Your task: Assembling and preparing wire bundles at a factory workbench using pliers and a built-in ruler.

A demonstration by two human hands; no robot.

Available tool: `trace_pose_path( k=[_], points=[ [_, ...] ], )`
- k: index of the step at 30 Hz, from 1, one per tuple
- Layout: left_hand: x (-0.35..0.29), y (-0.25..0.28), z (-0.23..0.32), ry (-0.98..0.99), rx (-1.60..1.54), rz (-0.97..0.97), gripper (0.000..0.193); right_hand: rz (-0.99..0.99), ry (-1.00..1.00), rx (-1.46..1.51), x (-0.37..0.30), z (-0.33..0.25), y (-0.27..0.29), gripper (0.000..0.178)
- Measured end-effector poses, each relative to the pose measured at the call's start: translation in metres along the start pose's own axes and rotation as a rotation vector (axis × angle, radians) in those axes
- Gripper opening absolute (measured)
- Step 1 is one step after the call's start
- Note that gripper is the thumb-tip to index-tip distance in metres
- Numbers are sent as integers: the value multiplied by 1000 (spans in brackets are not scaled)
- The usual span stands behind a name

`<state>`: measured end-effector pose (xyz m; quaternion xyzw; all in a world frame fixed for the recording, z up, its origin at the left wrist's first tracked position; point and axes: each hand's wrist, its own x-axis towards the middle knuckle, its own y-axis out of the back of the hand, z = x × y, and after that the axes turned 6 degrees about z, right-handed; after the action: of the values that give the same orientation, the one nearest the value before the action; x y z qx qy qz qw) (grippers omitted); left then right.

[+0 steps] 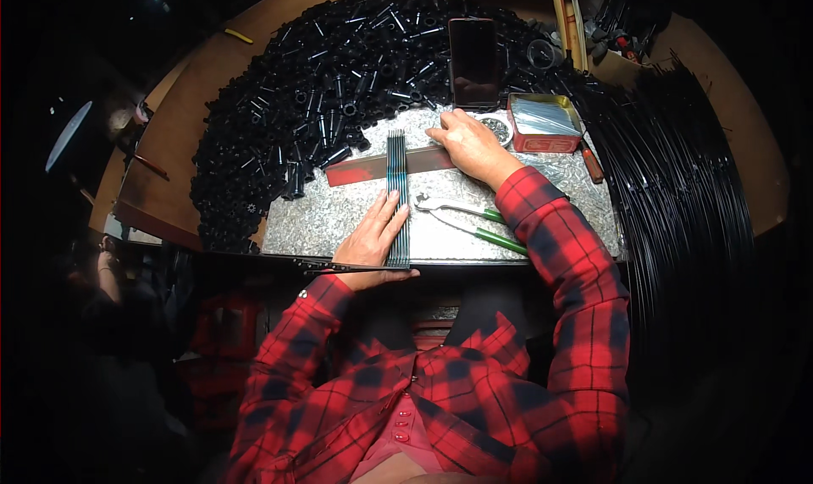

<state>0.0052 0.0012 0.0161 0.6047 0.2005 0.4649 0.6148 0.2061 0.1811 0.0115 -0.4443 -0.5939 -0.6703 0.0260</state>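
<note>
My left hand (370, 234) lies with straight fingers on a row of thin dark metal rods (397, 164), its thumb along the front edge of the worktop. A few black rods (343, 269) stick out leftward by its wrist. Under the row runs a flat red-and-grey bar (360, 170). Over the bar's right end is my right hand (476, 148), fingers bent together beside a small round white dish (498, 128) of tiny parts; whatever they pinch is hidden. Below it rest pliers with green handles (474, 217).
Black tubular plastic parts (322, 86) are heaped across the back and left. A phone (472, 60) stands upright before the heap. To the right are a red tin (544, 124) holding thin rods, a red-handled tool (591, 162) and a large sheaf of long black rods (677, 179).
</note>
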Motion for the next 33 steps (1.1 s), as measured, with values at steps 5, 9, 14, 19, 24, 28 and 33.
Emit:
trace_pose_path(
  k=[5, 9, 14, 19, 24, 28, 33],
  points=[
    [0, 5, 2, 27, 4, -23, 96, -11, 44, 68, 8, -2, -4, 26],
    [-1, 7, 2, 59, 8, -34, 95, 82, 41, 152, 16, -1, -6, 20],
    [-2, 8, -2, 45, -40, -24, 94, -34, 36, 101, 24, -4, 4, 15],
    [-7, 5, -7, 24, -41, -10, 93, -42, 60, 106, 30, -9, 0, 16],
    [-10, 1, -8, 20, -75, 51, 95, -85, 49, 142, 28, -12, 1, 15],
    [-11, -2, -10, -3, -74, 79, 97, -46, 65, 157, 31, -10, -5, 16],
    [-14, -5, -12, -9, -80, 111, 98, -13, 92, 93, 39, -25, -19, 17]
  ],
)
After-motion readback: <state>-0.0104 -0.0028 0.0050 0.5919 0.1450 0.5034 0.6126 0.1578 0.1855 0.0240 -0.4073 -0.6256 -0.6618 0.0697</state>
